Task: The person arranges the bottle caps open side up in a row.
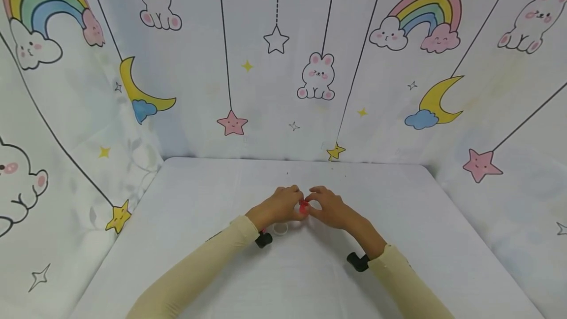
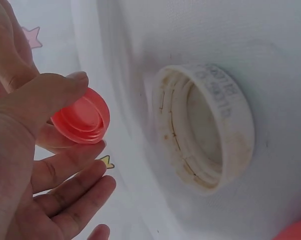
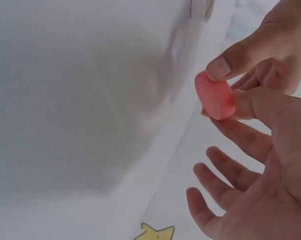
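A small red bottle cap [image 1: 303, 208] is held up between both hands above the white table. My left hand [image 1: 280, 206] pinches it between thumb and index finger, the other fingers spread loosely, as the left wrist view shows. There the cap's hollow inside with its threads [image 2: 85, 117] faces the camera. From the other side my right hand [image 1: 333, 209] grips its edge with thumb and index finger. The smooth outside of the red cap [image 3: 215, 97] appears in the right wrist view. Below the left hand lies a larger white bottle cap [image 2: 238, 135], with printed characters and brownish stains.
Part of another red object [image 2: 298, 231] shows at the left wrist view's corner, mostly cut off. The white table [image 1: 310, 279] is enclosed by a cloth backdrop [image 1: 266, 87] with rainbows, rabbits and stars. Black wrist cameras [image 1: 358, 262] sit under both wrists.
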{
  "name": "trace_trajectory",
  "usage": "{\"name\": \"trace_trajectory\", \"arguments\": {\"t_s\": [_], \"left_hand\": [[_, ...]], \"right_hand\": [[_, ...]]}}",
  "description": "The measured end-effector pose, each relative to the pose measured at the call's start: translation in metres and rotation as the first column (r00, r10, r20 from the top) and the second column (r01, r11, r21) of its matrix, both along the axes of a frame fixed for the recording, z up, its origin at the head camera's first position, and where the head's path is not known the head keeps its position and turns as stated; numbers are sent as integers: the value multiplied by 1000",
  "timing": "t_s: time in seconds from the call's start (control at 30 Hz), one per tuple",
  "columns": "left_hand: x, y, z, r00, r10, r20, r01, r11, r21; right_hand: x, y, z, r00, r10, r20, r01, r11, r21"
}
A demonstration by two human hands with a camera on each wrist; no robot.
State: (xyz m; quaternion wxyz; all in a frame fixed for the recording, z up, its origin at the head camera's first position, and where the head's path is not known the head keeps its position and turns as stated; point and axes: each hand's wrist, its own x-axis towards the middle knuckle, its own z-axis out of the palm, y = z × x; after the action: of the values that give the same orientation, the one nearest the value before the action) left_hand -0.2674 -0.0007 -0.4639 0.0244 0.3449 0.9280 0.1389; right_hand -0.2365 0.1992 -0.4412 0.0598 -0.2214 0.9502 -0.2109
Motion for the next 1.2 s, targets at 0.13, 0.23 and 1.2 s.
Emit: {"name": "trace_trajectory", "arguments": {"t_s": [0.13,0.23,1.2], "left_hand": [[2,-1,2,1000,-2,18,2,1000,-2],[5,-1,1,999,-15,33,16,1000,-8],[28,2,-15,993,-104,-52,100,992,-71]], "right_hand": [[3,3,2,1000,23,-1,-23,999,25],[6,6,2,999,43,15,-44,997,55],[25,4,-14,997,48,57,-55,991,123]]}}
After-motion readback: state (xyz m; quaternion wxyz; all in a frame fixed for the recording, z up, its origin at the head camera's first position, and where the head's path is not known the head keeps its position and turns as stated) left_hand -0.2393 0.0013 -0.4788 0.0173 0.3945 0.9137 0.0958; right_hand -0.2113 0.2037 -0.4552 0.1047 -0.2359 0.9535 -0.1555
